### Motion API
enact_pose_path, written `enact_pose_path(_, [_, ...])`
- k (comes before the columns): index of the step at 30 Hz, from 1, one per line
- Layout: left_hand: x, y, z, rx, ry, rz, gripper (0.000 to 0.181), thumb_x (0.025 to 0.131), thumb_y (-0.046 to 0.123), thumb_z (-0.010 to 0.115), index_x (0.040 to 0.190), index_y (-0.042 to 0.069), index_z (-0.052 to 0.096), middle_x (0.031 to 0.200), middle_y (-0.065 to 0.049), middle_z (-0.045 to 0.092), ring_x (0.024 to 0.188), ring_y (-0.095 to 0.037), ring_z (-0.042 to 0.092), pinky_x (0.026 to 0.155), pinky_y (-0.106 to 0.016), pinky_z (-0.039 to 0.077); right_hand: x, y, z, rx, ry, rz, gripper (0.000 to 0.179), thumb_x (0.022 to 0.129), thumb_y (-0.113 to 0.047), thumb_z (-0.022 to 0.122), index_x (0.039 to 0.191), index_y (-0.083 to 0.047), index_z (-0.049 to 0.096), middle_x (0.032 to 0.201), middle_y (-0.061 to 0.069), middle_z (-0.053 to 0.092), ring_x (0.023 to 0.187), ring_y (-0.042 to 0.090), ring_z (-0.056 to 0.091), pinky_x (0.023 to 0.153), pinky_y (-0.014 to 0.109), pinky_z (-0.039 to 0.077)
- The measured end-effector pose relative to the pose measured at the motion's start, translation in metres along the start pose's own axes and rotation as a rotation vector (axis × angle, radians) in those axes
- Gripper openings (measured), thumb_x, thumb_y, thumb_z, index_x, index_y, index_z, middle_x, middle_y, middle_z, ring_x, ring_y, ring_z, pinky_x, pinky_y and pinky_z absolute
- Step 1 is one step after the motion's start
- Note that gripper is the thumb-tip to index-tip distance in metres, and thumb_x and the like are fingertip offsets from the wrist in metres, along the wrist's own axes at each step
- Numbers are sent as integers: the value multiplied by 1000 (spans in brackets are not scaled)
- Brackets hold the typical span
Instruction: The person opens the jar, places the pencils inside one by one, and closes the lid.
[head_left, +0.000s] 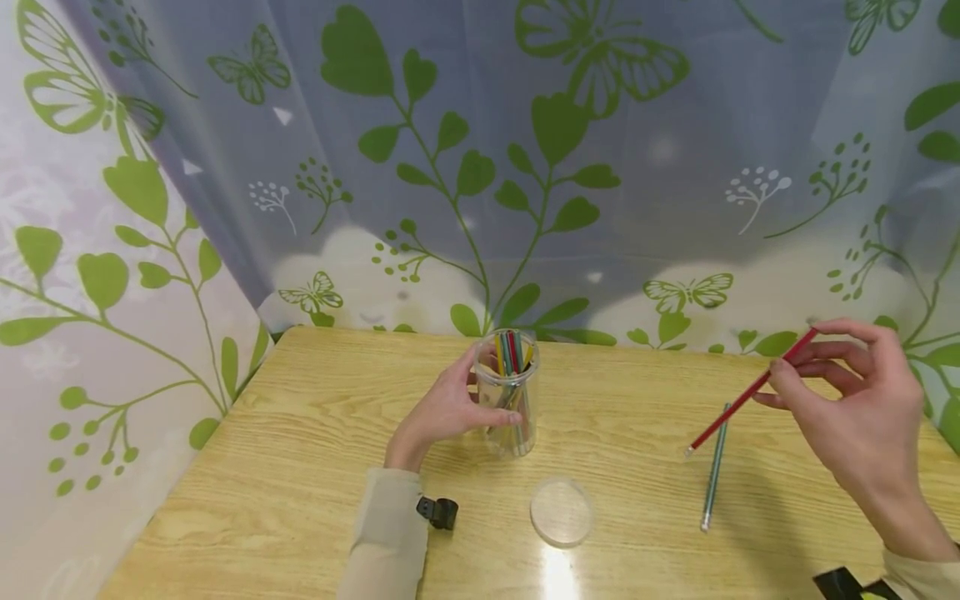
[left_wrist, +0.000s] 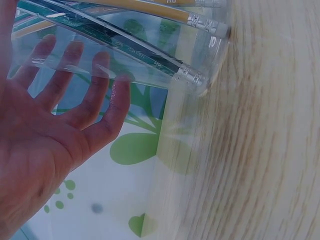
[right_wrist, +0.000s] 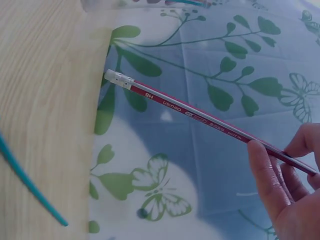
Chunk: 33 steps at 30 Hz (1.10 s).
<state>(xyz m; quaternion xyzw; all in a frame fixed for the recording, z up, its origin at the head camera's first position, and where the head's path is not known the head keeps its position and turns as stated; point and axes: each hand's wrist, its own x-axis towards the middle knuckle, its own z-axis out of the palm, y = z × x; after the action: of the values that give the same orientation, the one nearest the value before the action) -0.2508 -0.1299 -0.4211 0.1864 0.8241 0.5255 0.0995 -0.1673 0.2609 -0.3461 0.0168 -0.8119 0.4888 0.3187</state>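
A red pencil (head_left: 738, 407) is pinched in my right hand (head_left: 862, 408), tilted, its white eraser end pointing down and left. In the right wrist view the red pencil (right_wrist: 185, 112) shows HB lettering. Below it a teal pencil (head_left: 716, 471) lies on the table. My left hand (head_left: 450, 404) holds a clear plastic jar (head_left: 525, 417) upright, thumb in front and fingers behind. Several yellow, red and teal pencils (head_left: 512, 354) stand inside it. In the left wrist view the fingers (left_wrist: 107, 107) curve around the jar (left_wrist: 150, 75), with the pencils' eraser ends at its base.
A round clear lid (head_left: 561, 512) lies on the wooden table (head_left: 300, 467), in front of the jar. Behind the table hangs a curtain (head_left: 465, 167) with green leaves and butterflies. A similar patterned cloth (head_left: 82, 333) borders the left side.
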Motion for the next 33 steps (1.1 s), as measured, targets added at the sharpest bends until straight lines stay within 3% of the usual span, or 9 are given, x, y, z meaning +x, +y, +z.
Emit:
enact_pose_path(5, [1, 2, 0, -28, -10, 16, 95, 76, 29, 91, 154, 35, 37, 142, -1, 54, 122, -27, 56, 98, -42, 56, 3, -11, 3, 26, 41, -70, 55, 82, 19, 64, 130, -7, 57, 94, -12, 64, 74, -6, 67, 62, 9, 55])
enact_pose_path(12, [3, 3, -1, -31, -10, 21, 94, 76, 26, 91, 153, 34, 38, 142, -1, 54, 123, -26, 57, 98, -41, 57, 9, -24, 11, 245, 42, -230, 49, 79, 23, 61, 125, 9, 55, 90, -3, 65, 74, 1, 71, 63, 15, 58])
enact_pose_path(19, [4, 4, 0, -32, -11, 31, 94, 76, 26, 91, 153, 34, 38, 142, -1, 54, 123, -26, 58, 97, -40, 57, 15, -30, 17, 581, 11, -263, 48, 79, 27, 59, 124, 13, 53, 89, 9, 64, 76, 12, 74, 63, 21, 61])
enact_pose_path(26, [2, 2, 1, -24, -3, 20, 96, 75, 27, 92, 153, 37, 38, 144, 0, 53, 123, -27, 56, 97, -40, 57, 17, -39, 21, 652, 32, -294, 46, 80, 27, 59, 123, 13, 52, 94, 13, 64, 83, 18, 73, 67, 24, 62])
enact_pose_path(33, [2, 1, 4, 12, 29, 21, 97, 73, 32, 94, 152, 35, 38, 144, 1, 51, 124, -27, 53, 95, -40, 56, 20, -61, 31, 817, 66, -343, 45, 74, 32, 58, 117, 18, 50, 89, 18, 63, 78, 25, 72, 66, 29, 63])
